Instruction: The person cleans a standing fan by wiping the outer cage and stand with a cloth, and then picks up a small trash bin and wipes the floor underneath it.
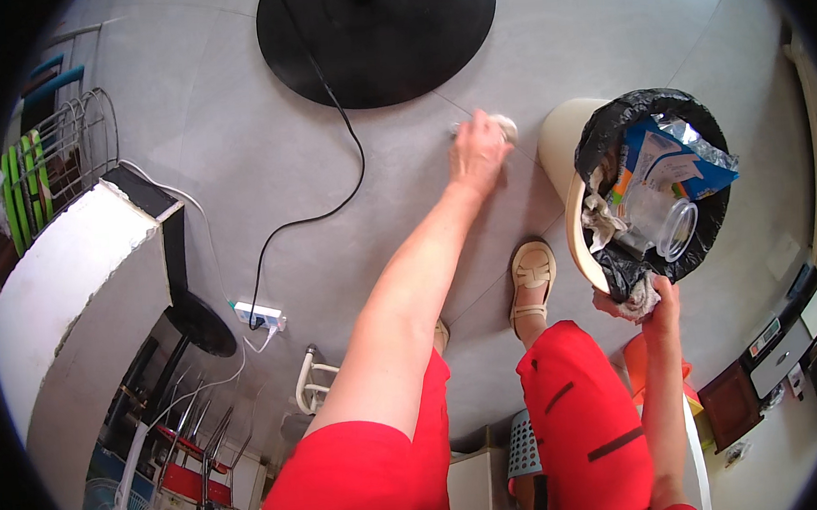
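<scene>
My left hand (479, 149) reaches down to the grey tiled floor (403, 164), its fingers on a small pale crumpled thing (504, 128) that looks like a cloth or tissue; the hand is slightly blurred. At the right, a cream trash bin (561, 140) with a black plastic liner (705, 121) tilts towards me. Inside lie a clear plastic cup (675, 228), a blue wrapper (709, 173) and crumpled tissue (599, 221). My right hand (646, 303) grips the near rim of the bin together with a crumpled whitish cloth (641, 298).
A round black base (381, 39) stands ahead, with a black cord (352, 139) running across the floor to a power strip (261, 315). A wire rack (85, 127) with green-edged boards stands left, above a white ledge (74, 240). Cabinets line the right.
</scene>
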A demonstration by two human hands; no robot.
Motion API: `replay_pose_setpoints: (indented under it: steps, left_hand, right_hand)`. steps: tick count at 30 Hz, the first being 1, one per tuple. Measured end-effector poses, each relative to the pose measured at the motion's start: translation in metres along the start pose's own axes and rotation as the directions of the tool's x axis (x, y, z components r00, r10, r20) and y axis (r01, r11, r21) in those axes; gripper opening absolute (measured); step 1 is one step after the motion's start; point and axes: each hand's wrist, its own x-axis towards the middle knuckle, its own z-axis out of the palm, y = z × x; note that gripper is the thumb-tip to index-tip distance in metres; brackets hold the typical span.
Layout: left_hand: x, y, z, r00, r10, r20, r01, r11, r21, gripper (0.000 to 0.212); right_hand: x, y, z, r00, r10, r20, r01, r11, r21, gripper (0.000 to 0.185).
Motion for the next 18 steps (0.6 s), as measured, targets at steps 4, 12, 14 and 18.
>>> replay_pose_setpoints:
  steps: [4,12,14,18]
  left_hand:
    - [-0.043,-0.014,-0.002,0.955,0.188,0.230,-0.203,0.978,0.045,0.023]
    - [-0.143,-0.125,-0.110,0.831,-0.546,0.103,0.540,0.838,0.085,0.015]
    - [-0.166,-0.108,-0.139,0.761,-0.623,0.179,0.622,0.780,0.069,0.014]
    - [-0.213,-0.046,-0.195,0.601,-0.734,0.317,0.758,0.398,-0.516,0.034]
  right_hand:
    - [0.000,-0.001,0.002,0.994,-0.006,0.107,0.013,0.997,-0.070,0.022]
    - [0.012,0.004,0.004,0.978,-0.029,0.209,0.037,0.999,-0.036,0.028]
    - [0.015,0.003,0.004,0.977,-0.053,0.209,0.061,0.998,-0.031,0.029]
    - [-0.005,-0.014,0.012,0.981,-0.012,0.191,0.006,1.000,0.030,0.026]
